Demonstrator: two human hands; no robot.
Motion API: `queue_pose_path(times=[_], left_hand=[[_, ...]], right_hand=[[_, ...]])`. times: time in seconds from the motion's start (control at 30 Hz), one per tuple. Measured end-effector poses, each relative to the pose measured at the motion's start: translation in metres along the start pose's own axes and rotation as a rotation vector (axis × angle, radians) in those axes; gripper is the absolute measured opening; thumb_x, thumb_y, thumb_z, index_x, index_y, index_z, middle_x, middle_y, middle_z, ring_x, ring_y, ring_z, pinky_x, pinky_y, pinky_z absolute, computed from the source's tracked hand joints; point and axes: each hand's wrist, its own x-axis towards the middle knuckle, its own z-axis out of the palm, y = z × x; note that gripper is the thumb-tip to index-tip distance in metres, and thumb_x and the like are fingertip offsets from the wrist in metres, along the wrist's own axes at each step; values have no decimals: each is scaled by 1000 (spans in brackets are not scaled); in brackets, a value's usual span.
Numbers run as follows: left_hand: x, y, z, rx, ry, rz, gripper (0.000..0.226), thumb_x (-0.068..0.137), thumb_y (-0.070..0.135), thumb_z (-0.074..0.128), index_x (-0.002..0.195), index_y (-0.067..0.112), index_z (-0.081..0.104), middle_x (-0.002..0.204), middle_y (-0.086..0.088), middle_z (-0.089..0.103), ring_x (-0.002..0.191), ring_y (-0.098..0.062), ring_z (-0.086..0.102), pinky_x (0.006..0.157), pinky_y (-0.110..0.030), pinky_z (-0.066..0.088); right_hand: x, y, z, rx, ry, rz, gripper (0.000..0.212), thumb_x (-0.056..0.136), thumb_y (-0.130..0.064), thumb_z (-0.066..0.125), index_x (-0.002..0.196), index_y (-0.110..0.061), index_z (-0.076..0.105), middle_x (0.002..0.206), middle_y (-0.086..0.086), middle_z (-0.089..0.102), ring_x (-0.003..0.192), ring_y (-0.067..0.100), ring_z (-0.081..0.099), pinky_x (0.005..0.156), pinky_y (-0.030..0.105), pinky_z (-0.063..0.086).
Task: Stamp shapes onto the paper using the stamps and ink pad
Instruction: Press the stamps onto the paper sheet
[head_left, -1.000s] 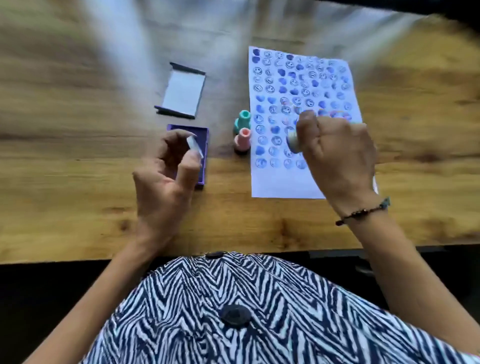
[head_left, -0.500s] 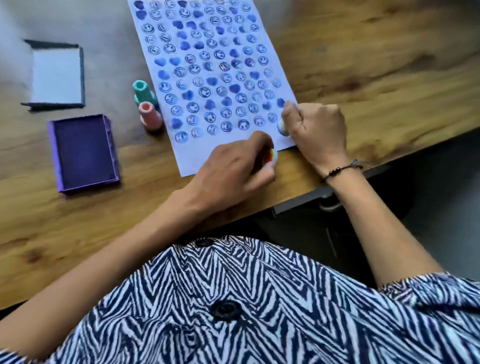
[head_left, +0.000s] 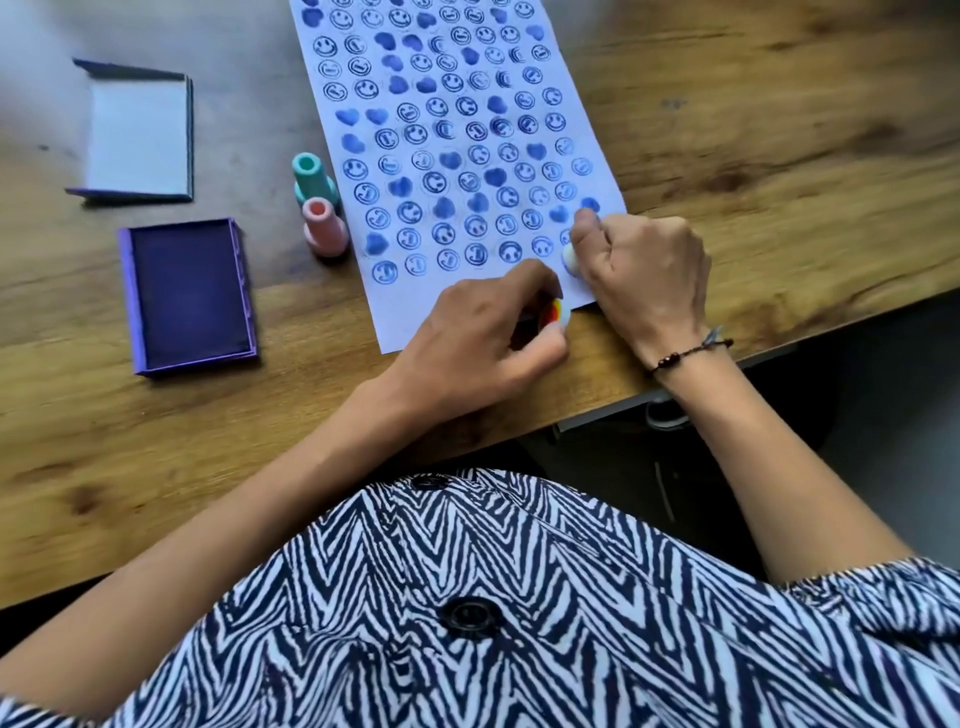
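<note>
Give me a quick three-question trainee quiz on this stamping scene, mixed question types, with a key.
1. True or false: the ink pad lies open, with its lid set apart on the table.
2. Which hand presses a white stamp near the paper's right edge? A) left hand B) right hand C) neither
3. Fill in: two idle stamps stand upright left of the paper, a teal stamp and a ____ stamp.

Key
1. True.
2. B; the left hand holds a different stamp with an orange and yellow end at the paper's bottom edge.
3. Pink.
</note>
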Motion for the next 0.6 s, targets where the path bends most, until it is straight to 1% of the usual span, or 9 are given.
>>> queue_pose_path(times=[0.1, 0.13, 0.2, 0.27, 0.3, 0.37, 0.43, 0.5, 0.6], left_hand=[[0, -1, 0, -1, 5, 7, 24, 83, 25, 53, 98, 6, 55, 81, -8, 70, 72, -27, 65, 70, -41, 51], [0, -1, 0, -5, 3, 10, 23, 84, 24, 53, 98, 6, 55, 81, -8, 70, 71, -27, 64, 69, -41, 51], [1, -3, -1, -15, -4, 15, 22, 84, 24, 53, 98, 6, 55, 80, -7, 69, 70, -26, 64, 68, -41, 51], [1, -3, -1, -30, -13, 11, 22, 84, 23, 53, 98, 6, 55, 79, -8, 69, 70, -27, 64, 69, -42, 52], [1, -3, -1, -35, -14, 10, 23, 84, 23, 53, 98, 6, 55, 79, -9, 69, 70, -27, 64, 69, -42, 52], [1, -2, -1, -31, -13, 13, 24, 84, 24, 53, 98, 6, 56, 79, -10, 68, 70, -28, 64, 69, -42, 51], [0, -2, -1, -22, -12, 18, 25, 83, 25, 53, 98, 5, 57, 77, -11, 68, 70, -29, 63, 69, -42, 51], [0, -2, -2, -19, -13, 20, 26, 83, 26, 52, 97, 5, 57, 76, -12, 68, 69, -29, 63, 69, -42, 50], [-1, -2, -2, -29, 2, 16, 31, 82, 30, 48, 94, 4, 58, 74, -14, 67, 68, -30, 62, 69, -42, 50]], right_hand=[[6, 1, -6, 103, 26, 77, 58, 89, -44, 30, 72, -7, 70, 75, 17, 74, 73, 37, 65, 61, 35, 47], [8, 1, -9, 160, 36, 104, 57, 90, -43, 30, 70, -8, 71, 74, 14, 75, 72, 33, 66, 60, 33, 47], [10, 2, -13, 260, 47, 143, 54, 93, -36, 33, 65, -11, 71, 72, 10, 75, 68, 27, 66, 60, 30, 41], [9, 2, -13, 291, 7, 140, 51, 95, -32, 36, 64, -12, 72, 71, 9, 75, 67, 24, 65, 59, 29, 36], [8, 2, -12, 278, -26, 131, 51, 95, -32, 37, 64, -12, 71, 71, 9, 75, 68, 24, 65, 61, 30, 37], [5, 1, -8, 212, -74, 122, 52, 96, -34, 37, 65, -9, 71, 74, 10, 75, 72, 28, 66, 62, 31, 44], [5, 0, -6, 153, -95, 122, 53, 94, -38, 36, 68, -8, 71, 77, 13, 75, 77, 35, 65, 67, 37, 50], [5, -2, -4, 124, -105, 112, 52, 93, -40, 35, 70, -10, 71, 78, 16, 74, 78, 37, 64, 68, 40, 51], [2, -4, -3, 65, -102, 48, 52, 94, -42, 37, 71, -8, 69, 75, 19, 72, 75, 40, 63, 61, 37, 47]])
